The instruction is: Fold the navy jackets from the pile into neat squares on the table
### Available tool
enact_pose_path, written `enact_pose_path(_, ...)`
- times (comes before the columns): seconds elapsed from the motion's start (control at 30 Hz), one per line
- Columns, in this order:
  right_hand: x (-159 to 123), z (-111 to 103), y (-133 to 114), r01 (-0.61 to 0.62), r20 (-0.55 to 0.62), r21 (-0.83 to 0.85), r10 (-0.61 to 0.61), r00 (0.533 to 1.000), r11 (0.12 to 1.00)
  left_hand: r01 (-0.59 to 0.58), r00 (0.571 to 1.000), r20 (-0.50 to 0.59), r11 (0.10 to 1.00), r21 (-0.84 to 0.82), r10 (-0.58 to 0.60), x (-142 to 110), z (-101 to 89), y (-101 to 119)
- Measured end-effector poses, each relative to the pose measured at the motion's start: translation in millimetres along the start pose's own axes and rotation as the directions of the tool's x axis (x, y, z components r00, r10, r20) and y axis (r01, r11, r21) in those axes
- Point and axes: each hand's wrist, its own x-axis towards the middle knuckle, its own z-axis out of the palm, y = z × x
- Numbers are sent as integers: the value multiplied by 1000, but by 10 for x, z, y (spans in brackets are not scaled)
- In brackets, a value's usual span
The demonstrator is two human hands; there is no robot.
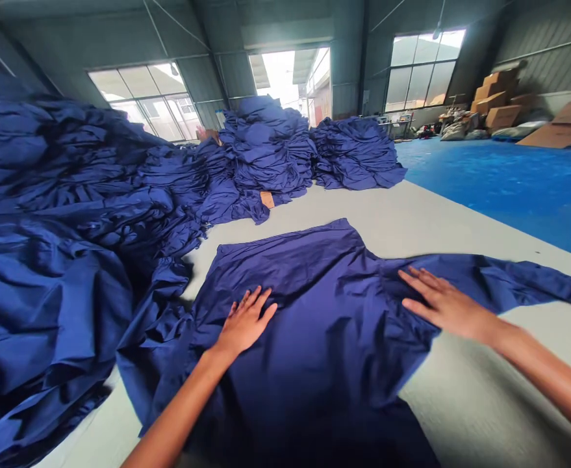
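A navy blue long-sleeved garment point(314, 344) lies spread over the pale table point(480, 390) in front of me. My left hand point(247, 318) rests flat on its left upper part, fingers stretched out. On the other side, my right hand point(441, 302) lies with spread fingers where the right sleeve point(499, 279) joins the body. That sleeve reaches out to the right across the table. The left sleeve is bunched beside the heap of cloth, and the garment's near end runs out of view at the bottom.
Large heaps of the same navy cloth point(61, 195) fill the left, with more piles point(270, 143) along the far end. An orange-brown tag point(267, 199) shows by one pile. Blue floor point(499, 188) lies beyond the table's right edge; cardboard boxes point(502, 117) stand at the back right.
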Motion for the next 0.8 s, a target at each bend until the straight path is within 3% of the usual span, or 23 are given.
enact_pose_path(0.1,-396,285,30,-65,35,-26,66,997,998,11,999,46,998,66,-14,-156,113,75)
enact_pose_path(0.23,-650,183,187,-43,-34,-32,42,999,999,4,999,36,995,104,-8,-224,7,280)
enact_pose_path(0.3,-760,118,357,-158,-118,-16,155,981,987,-56,998,-18,996,65,57,-329,3,438)
enact_pose_path(0.4,-915,126,686,-322,-100,26,323,941,946,-160,987,23,987,11,159,-529,113,616)
enact_pose_path(0.47,-981,104,927,-266,-60,79,271,961,961,-177,981,83,984,25,174,-605,169,673)
enact_pose_path(0.53,-991,-25,1179,-198,-127,158,218,968,967,-176,982,76,983,41,173,-604,136,744)
enact_pose_path(0.6,-942,-255,1444,-289,-271,184,332,904,939,-220,975,-28,975,18,220,-551,19,911)
enact_pose_path(0.67,-858,-503,1707,-499,-396,140,510,764,856,-312,934,-194,950,-33,300,-485,-117,1226)
enact_pose_path(0.73,-778,-676,1932,-623,-459,123,601,654,773,-399,889,-281,913,-86,362,-427,-199,1676)
enact_pose_path(0.77,-749,-718,2019,-652,-482,111,614,625,750,-437,871,-299,893,-106,391,-399,-206,1930)
enact_pose_path(0.8,-726,-726,2088,-649,-499,87,597,628,755,-471,851,-320,875,-115,416,-368,-191,2185)
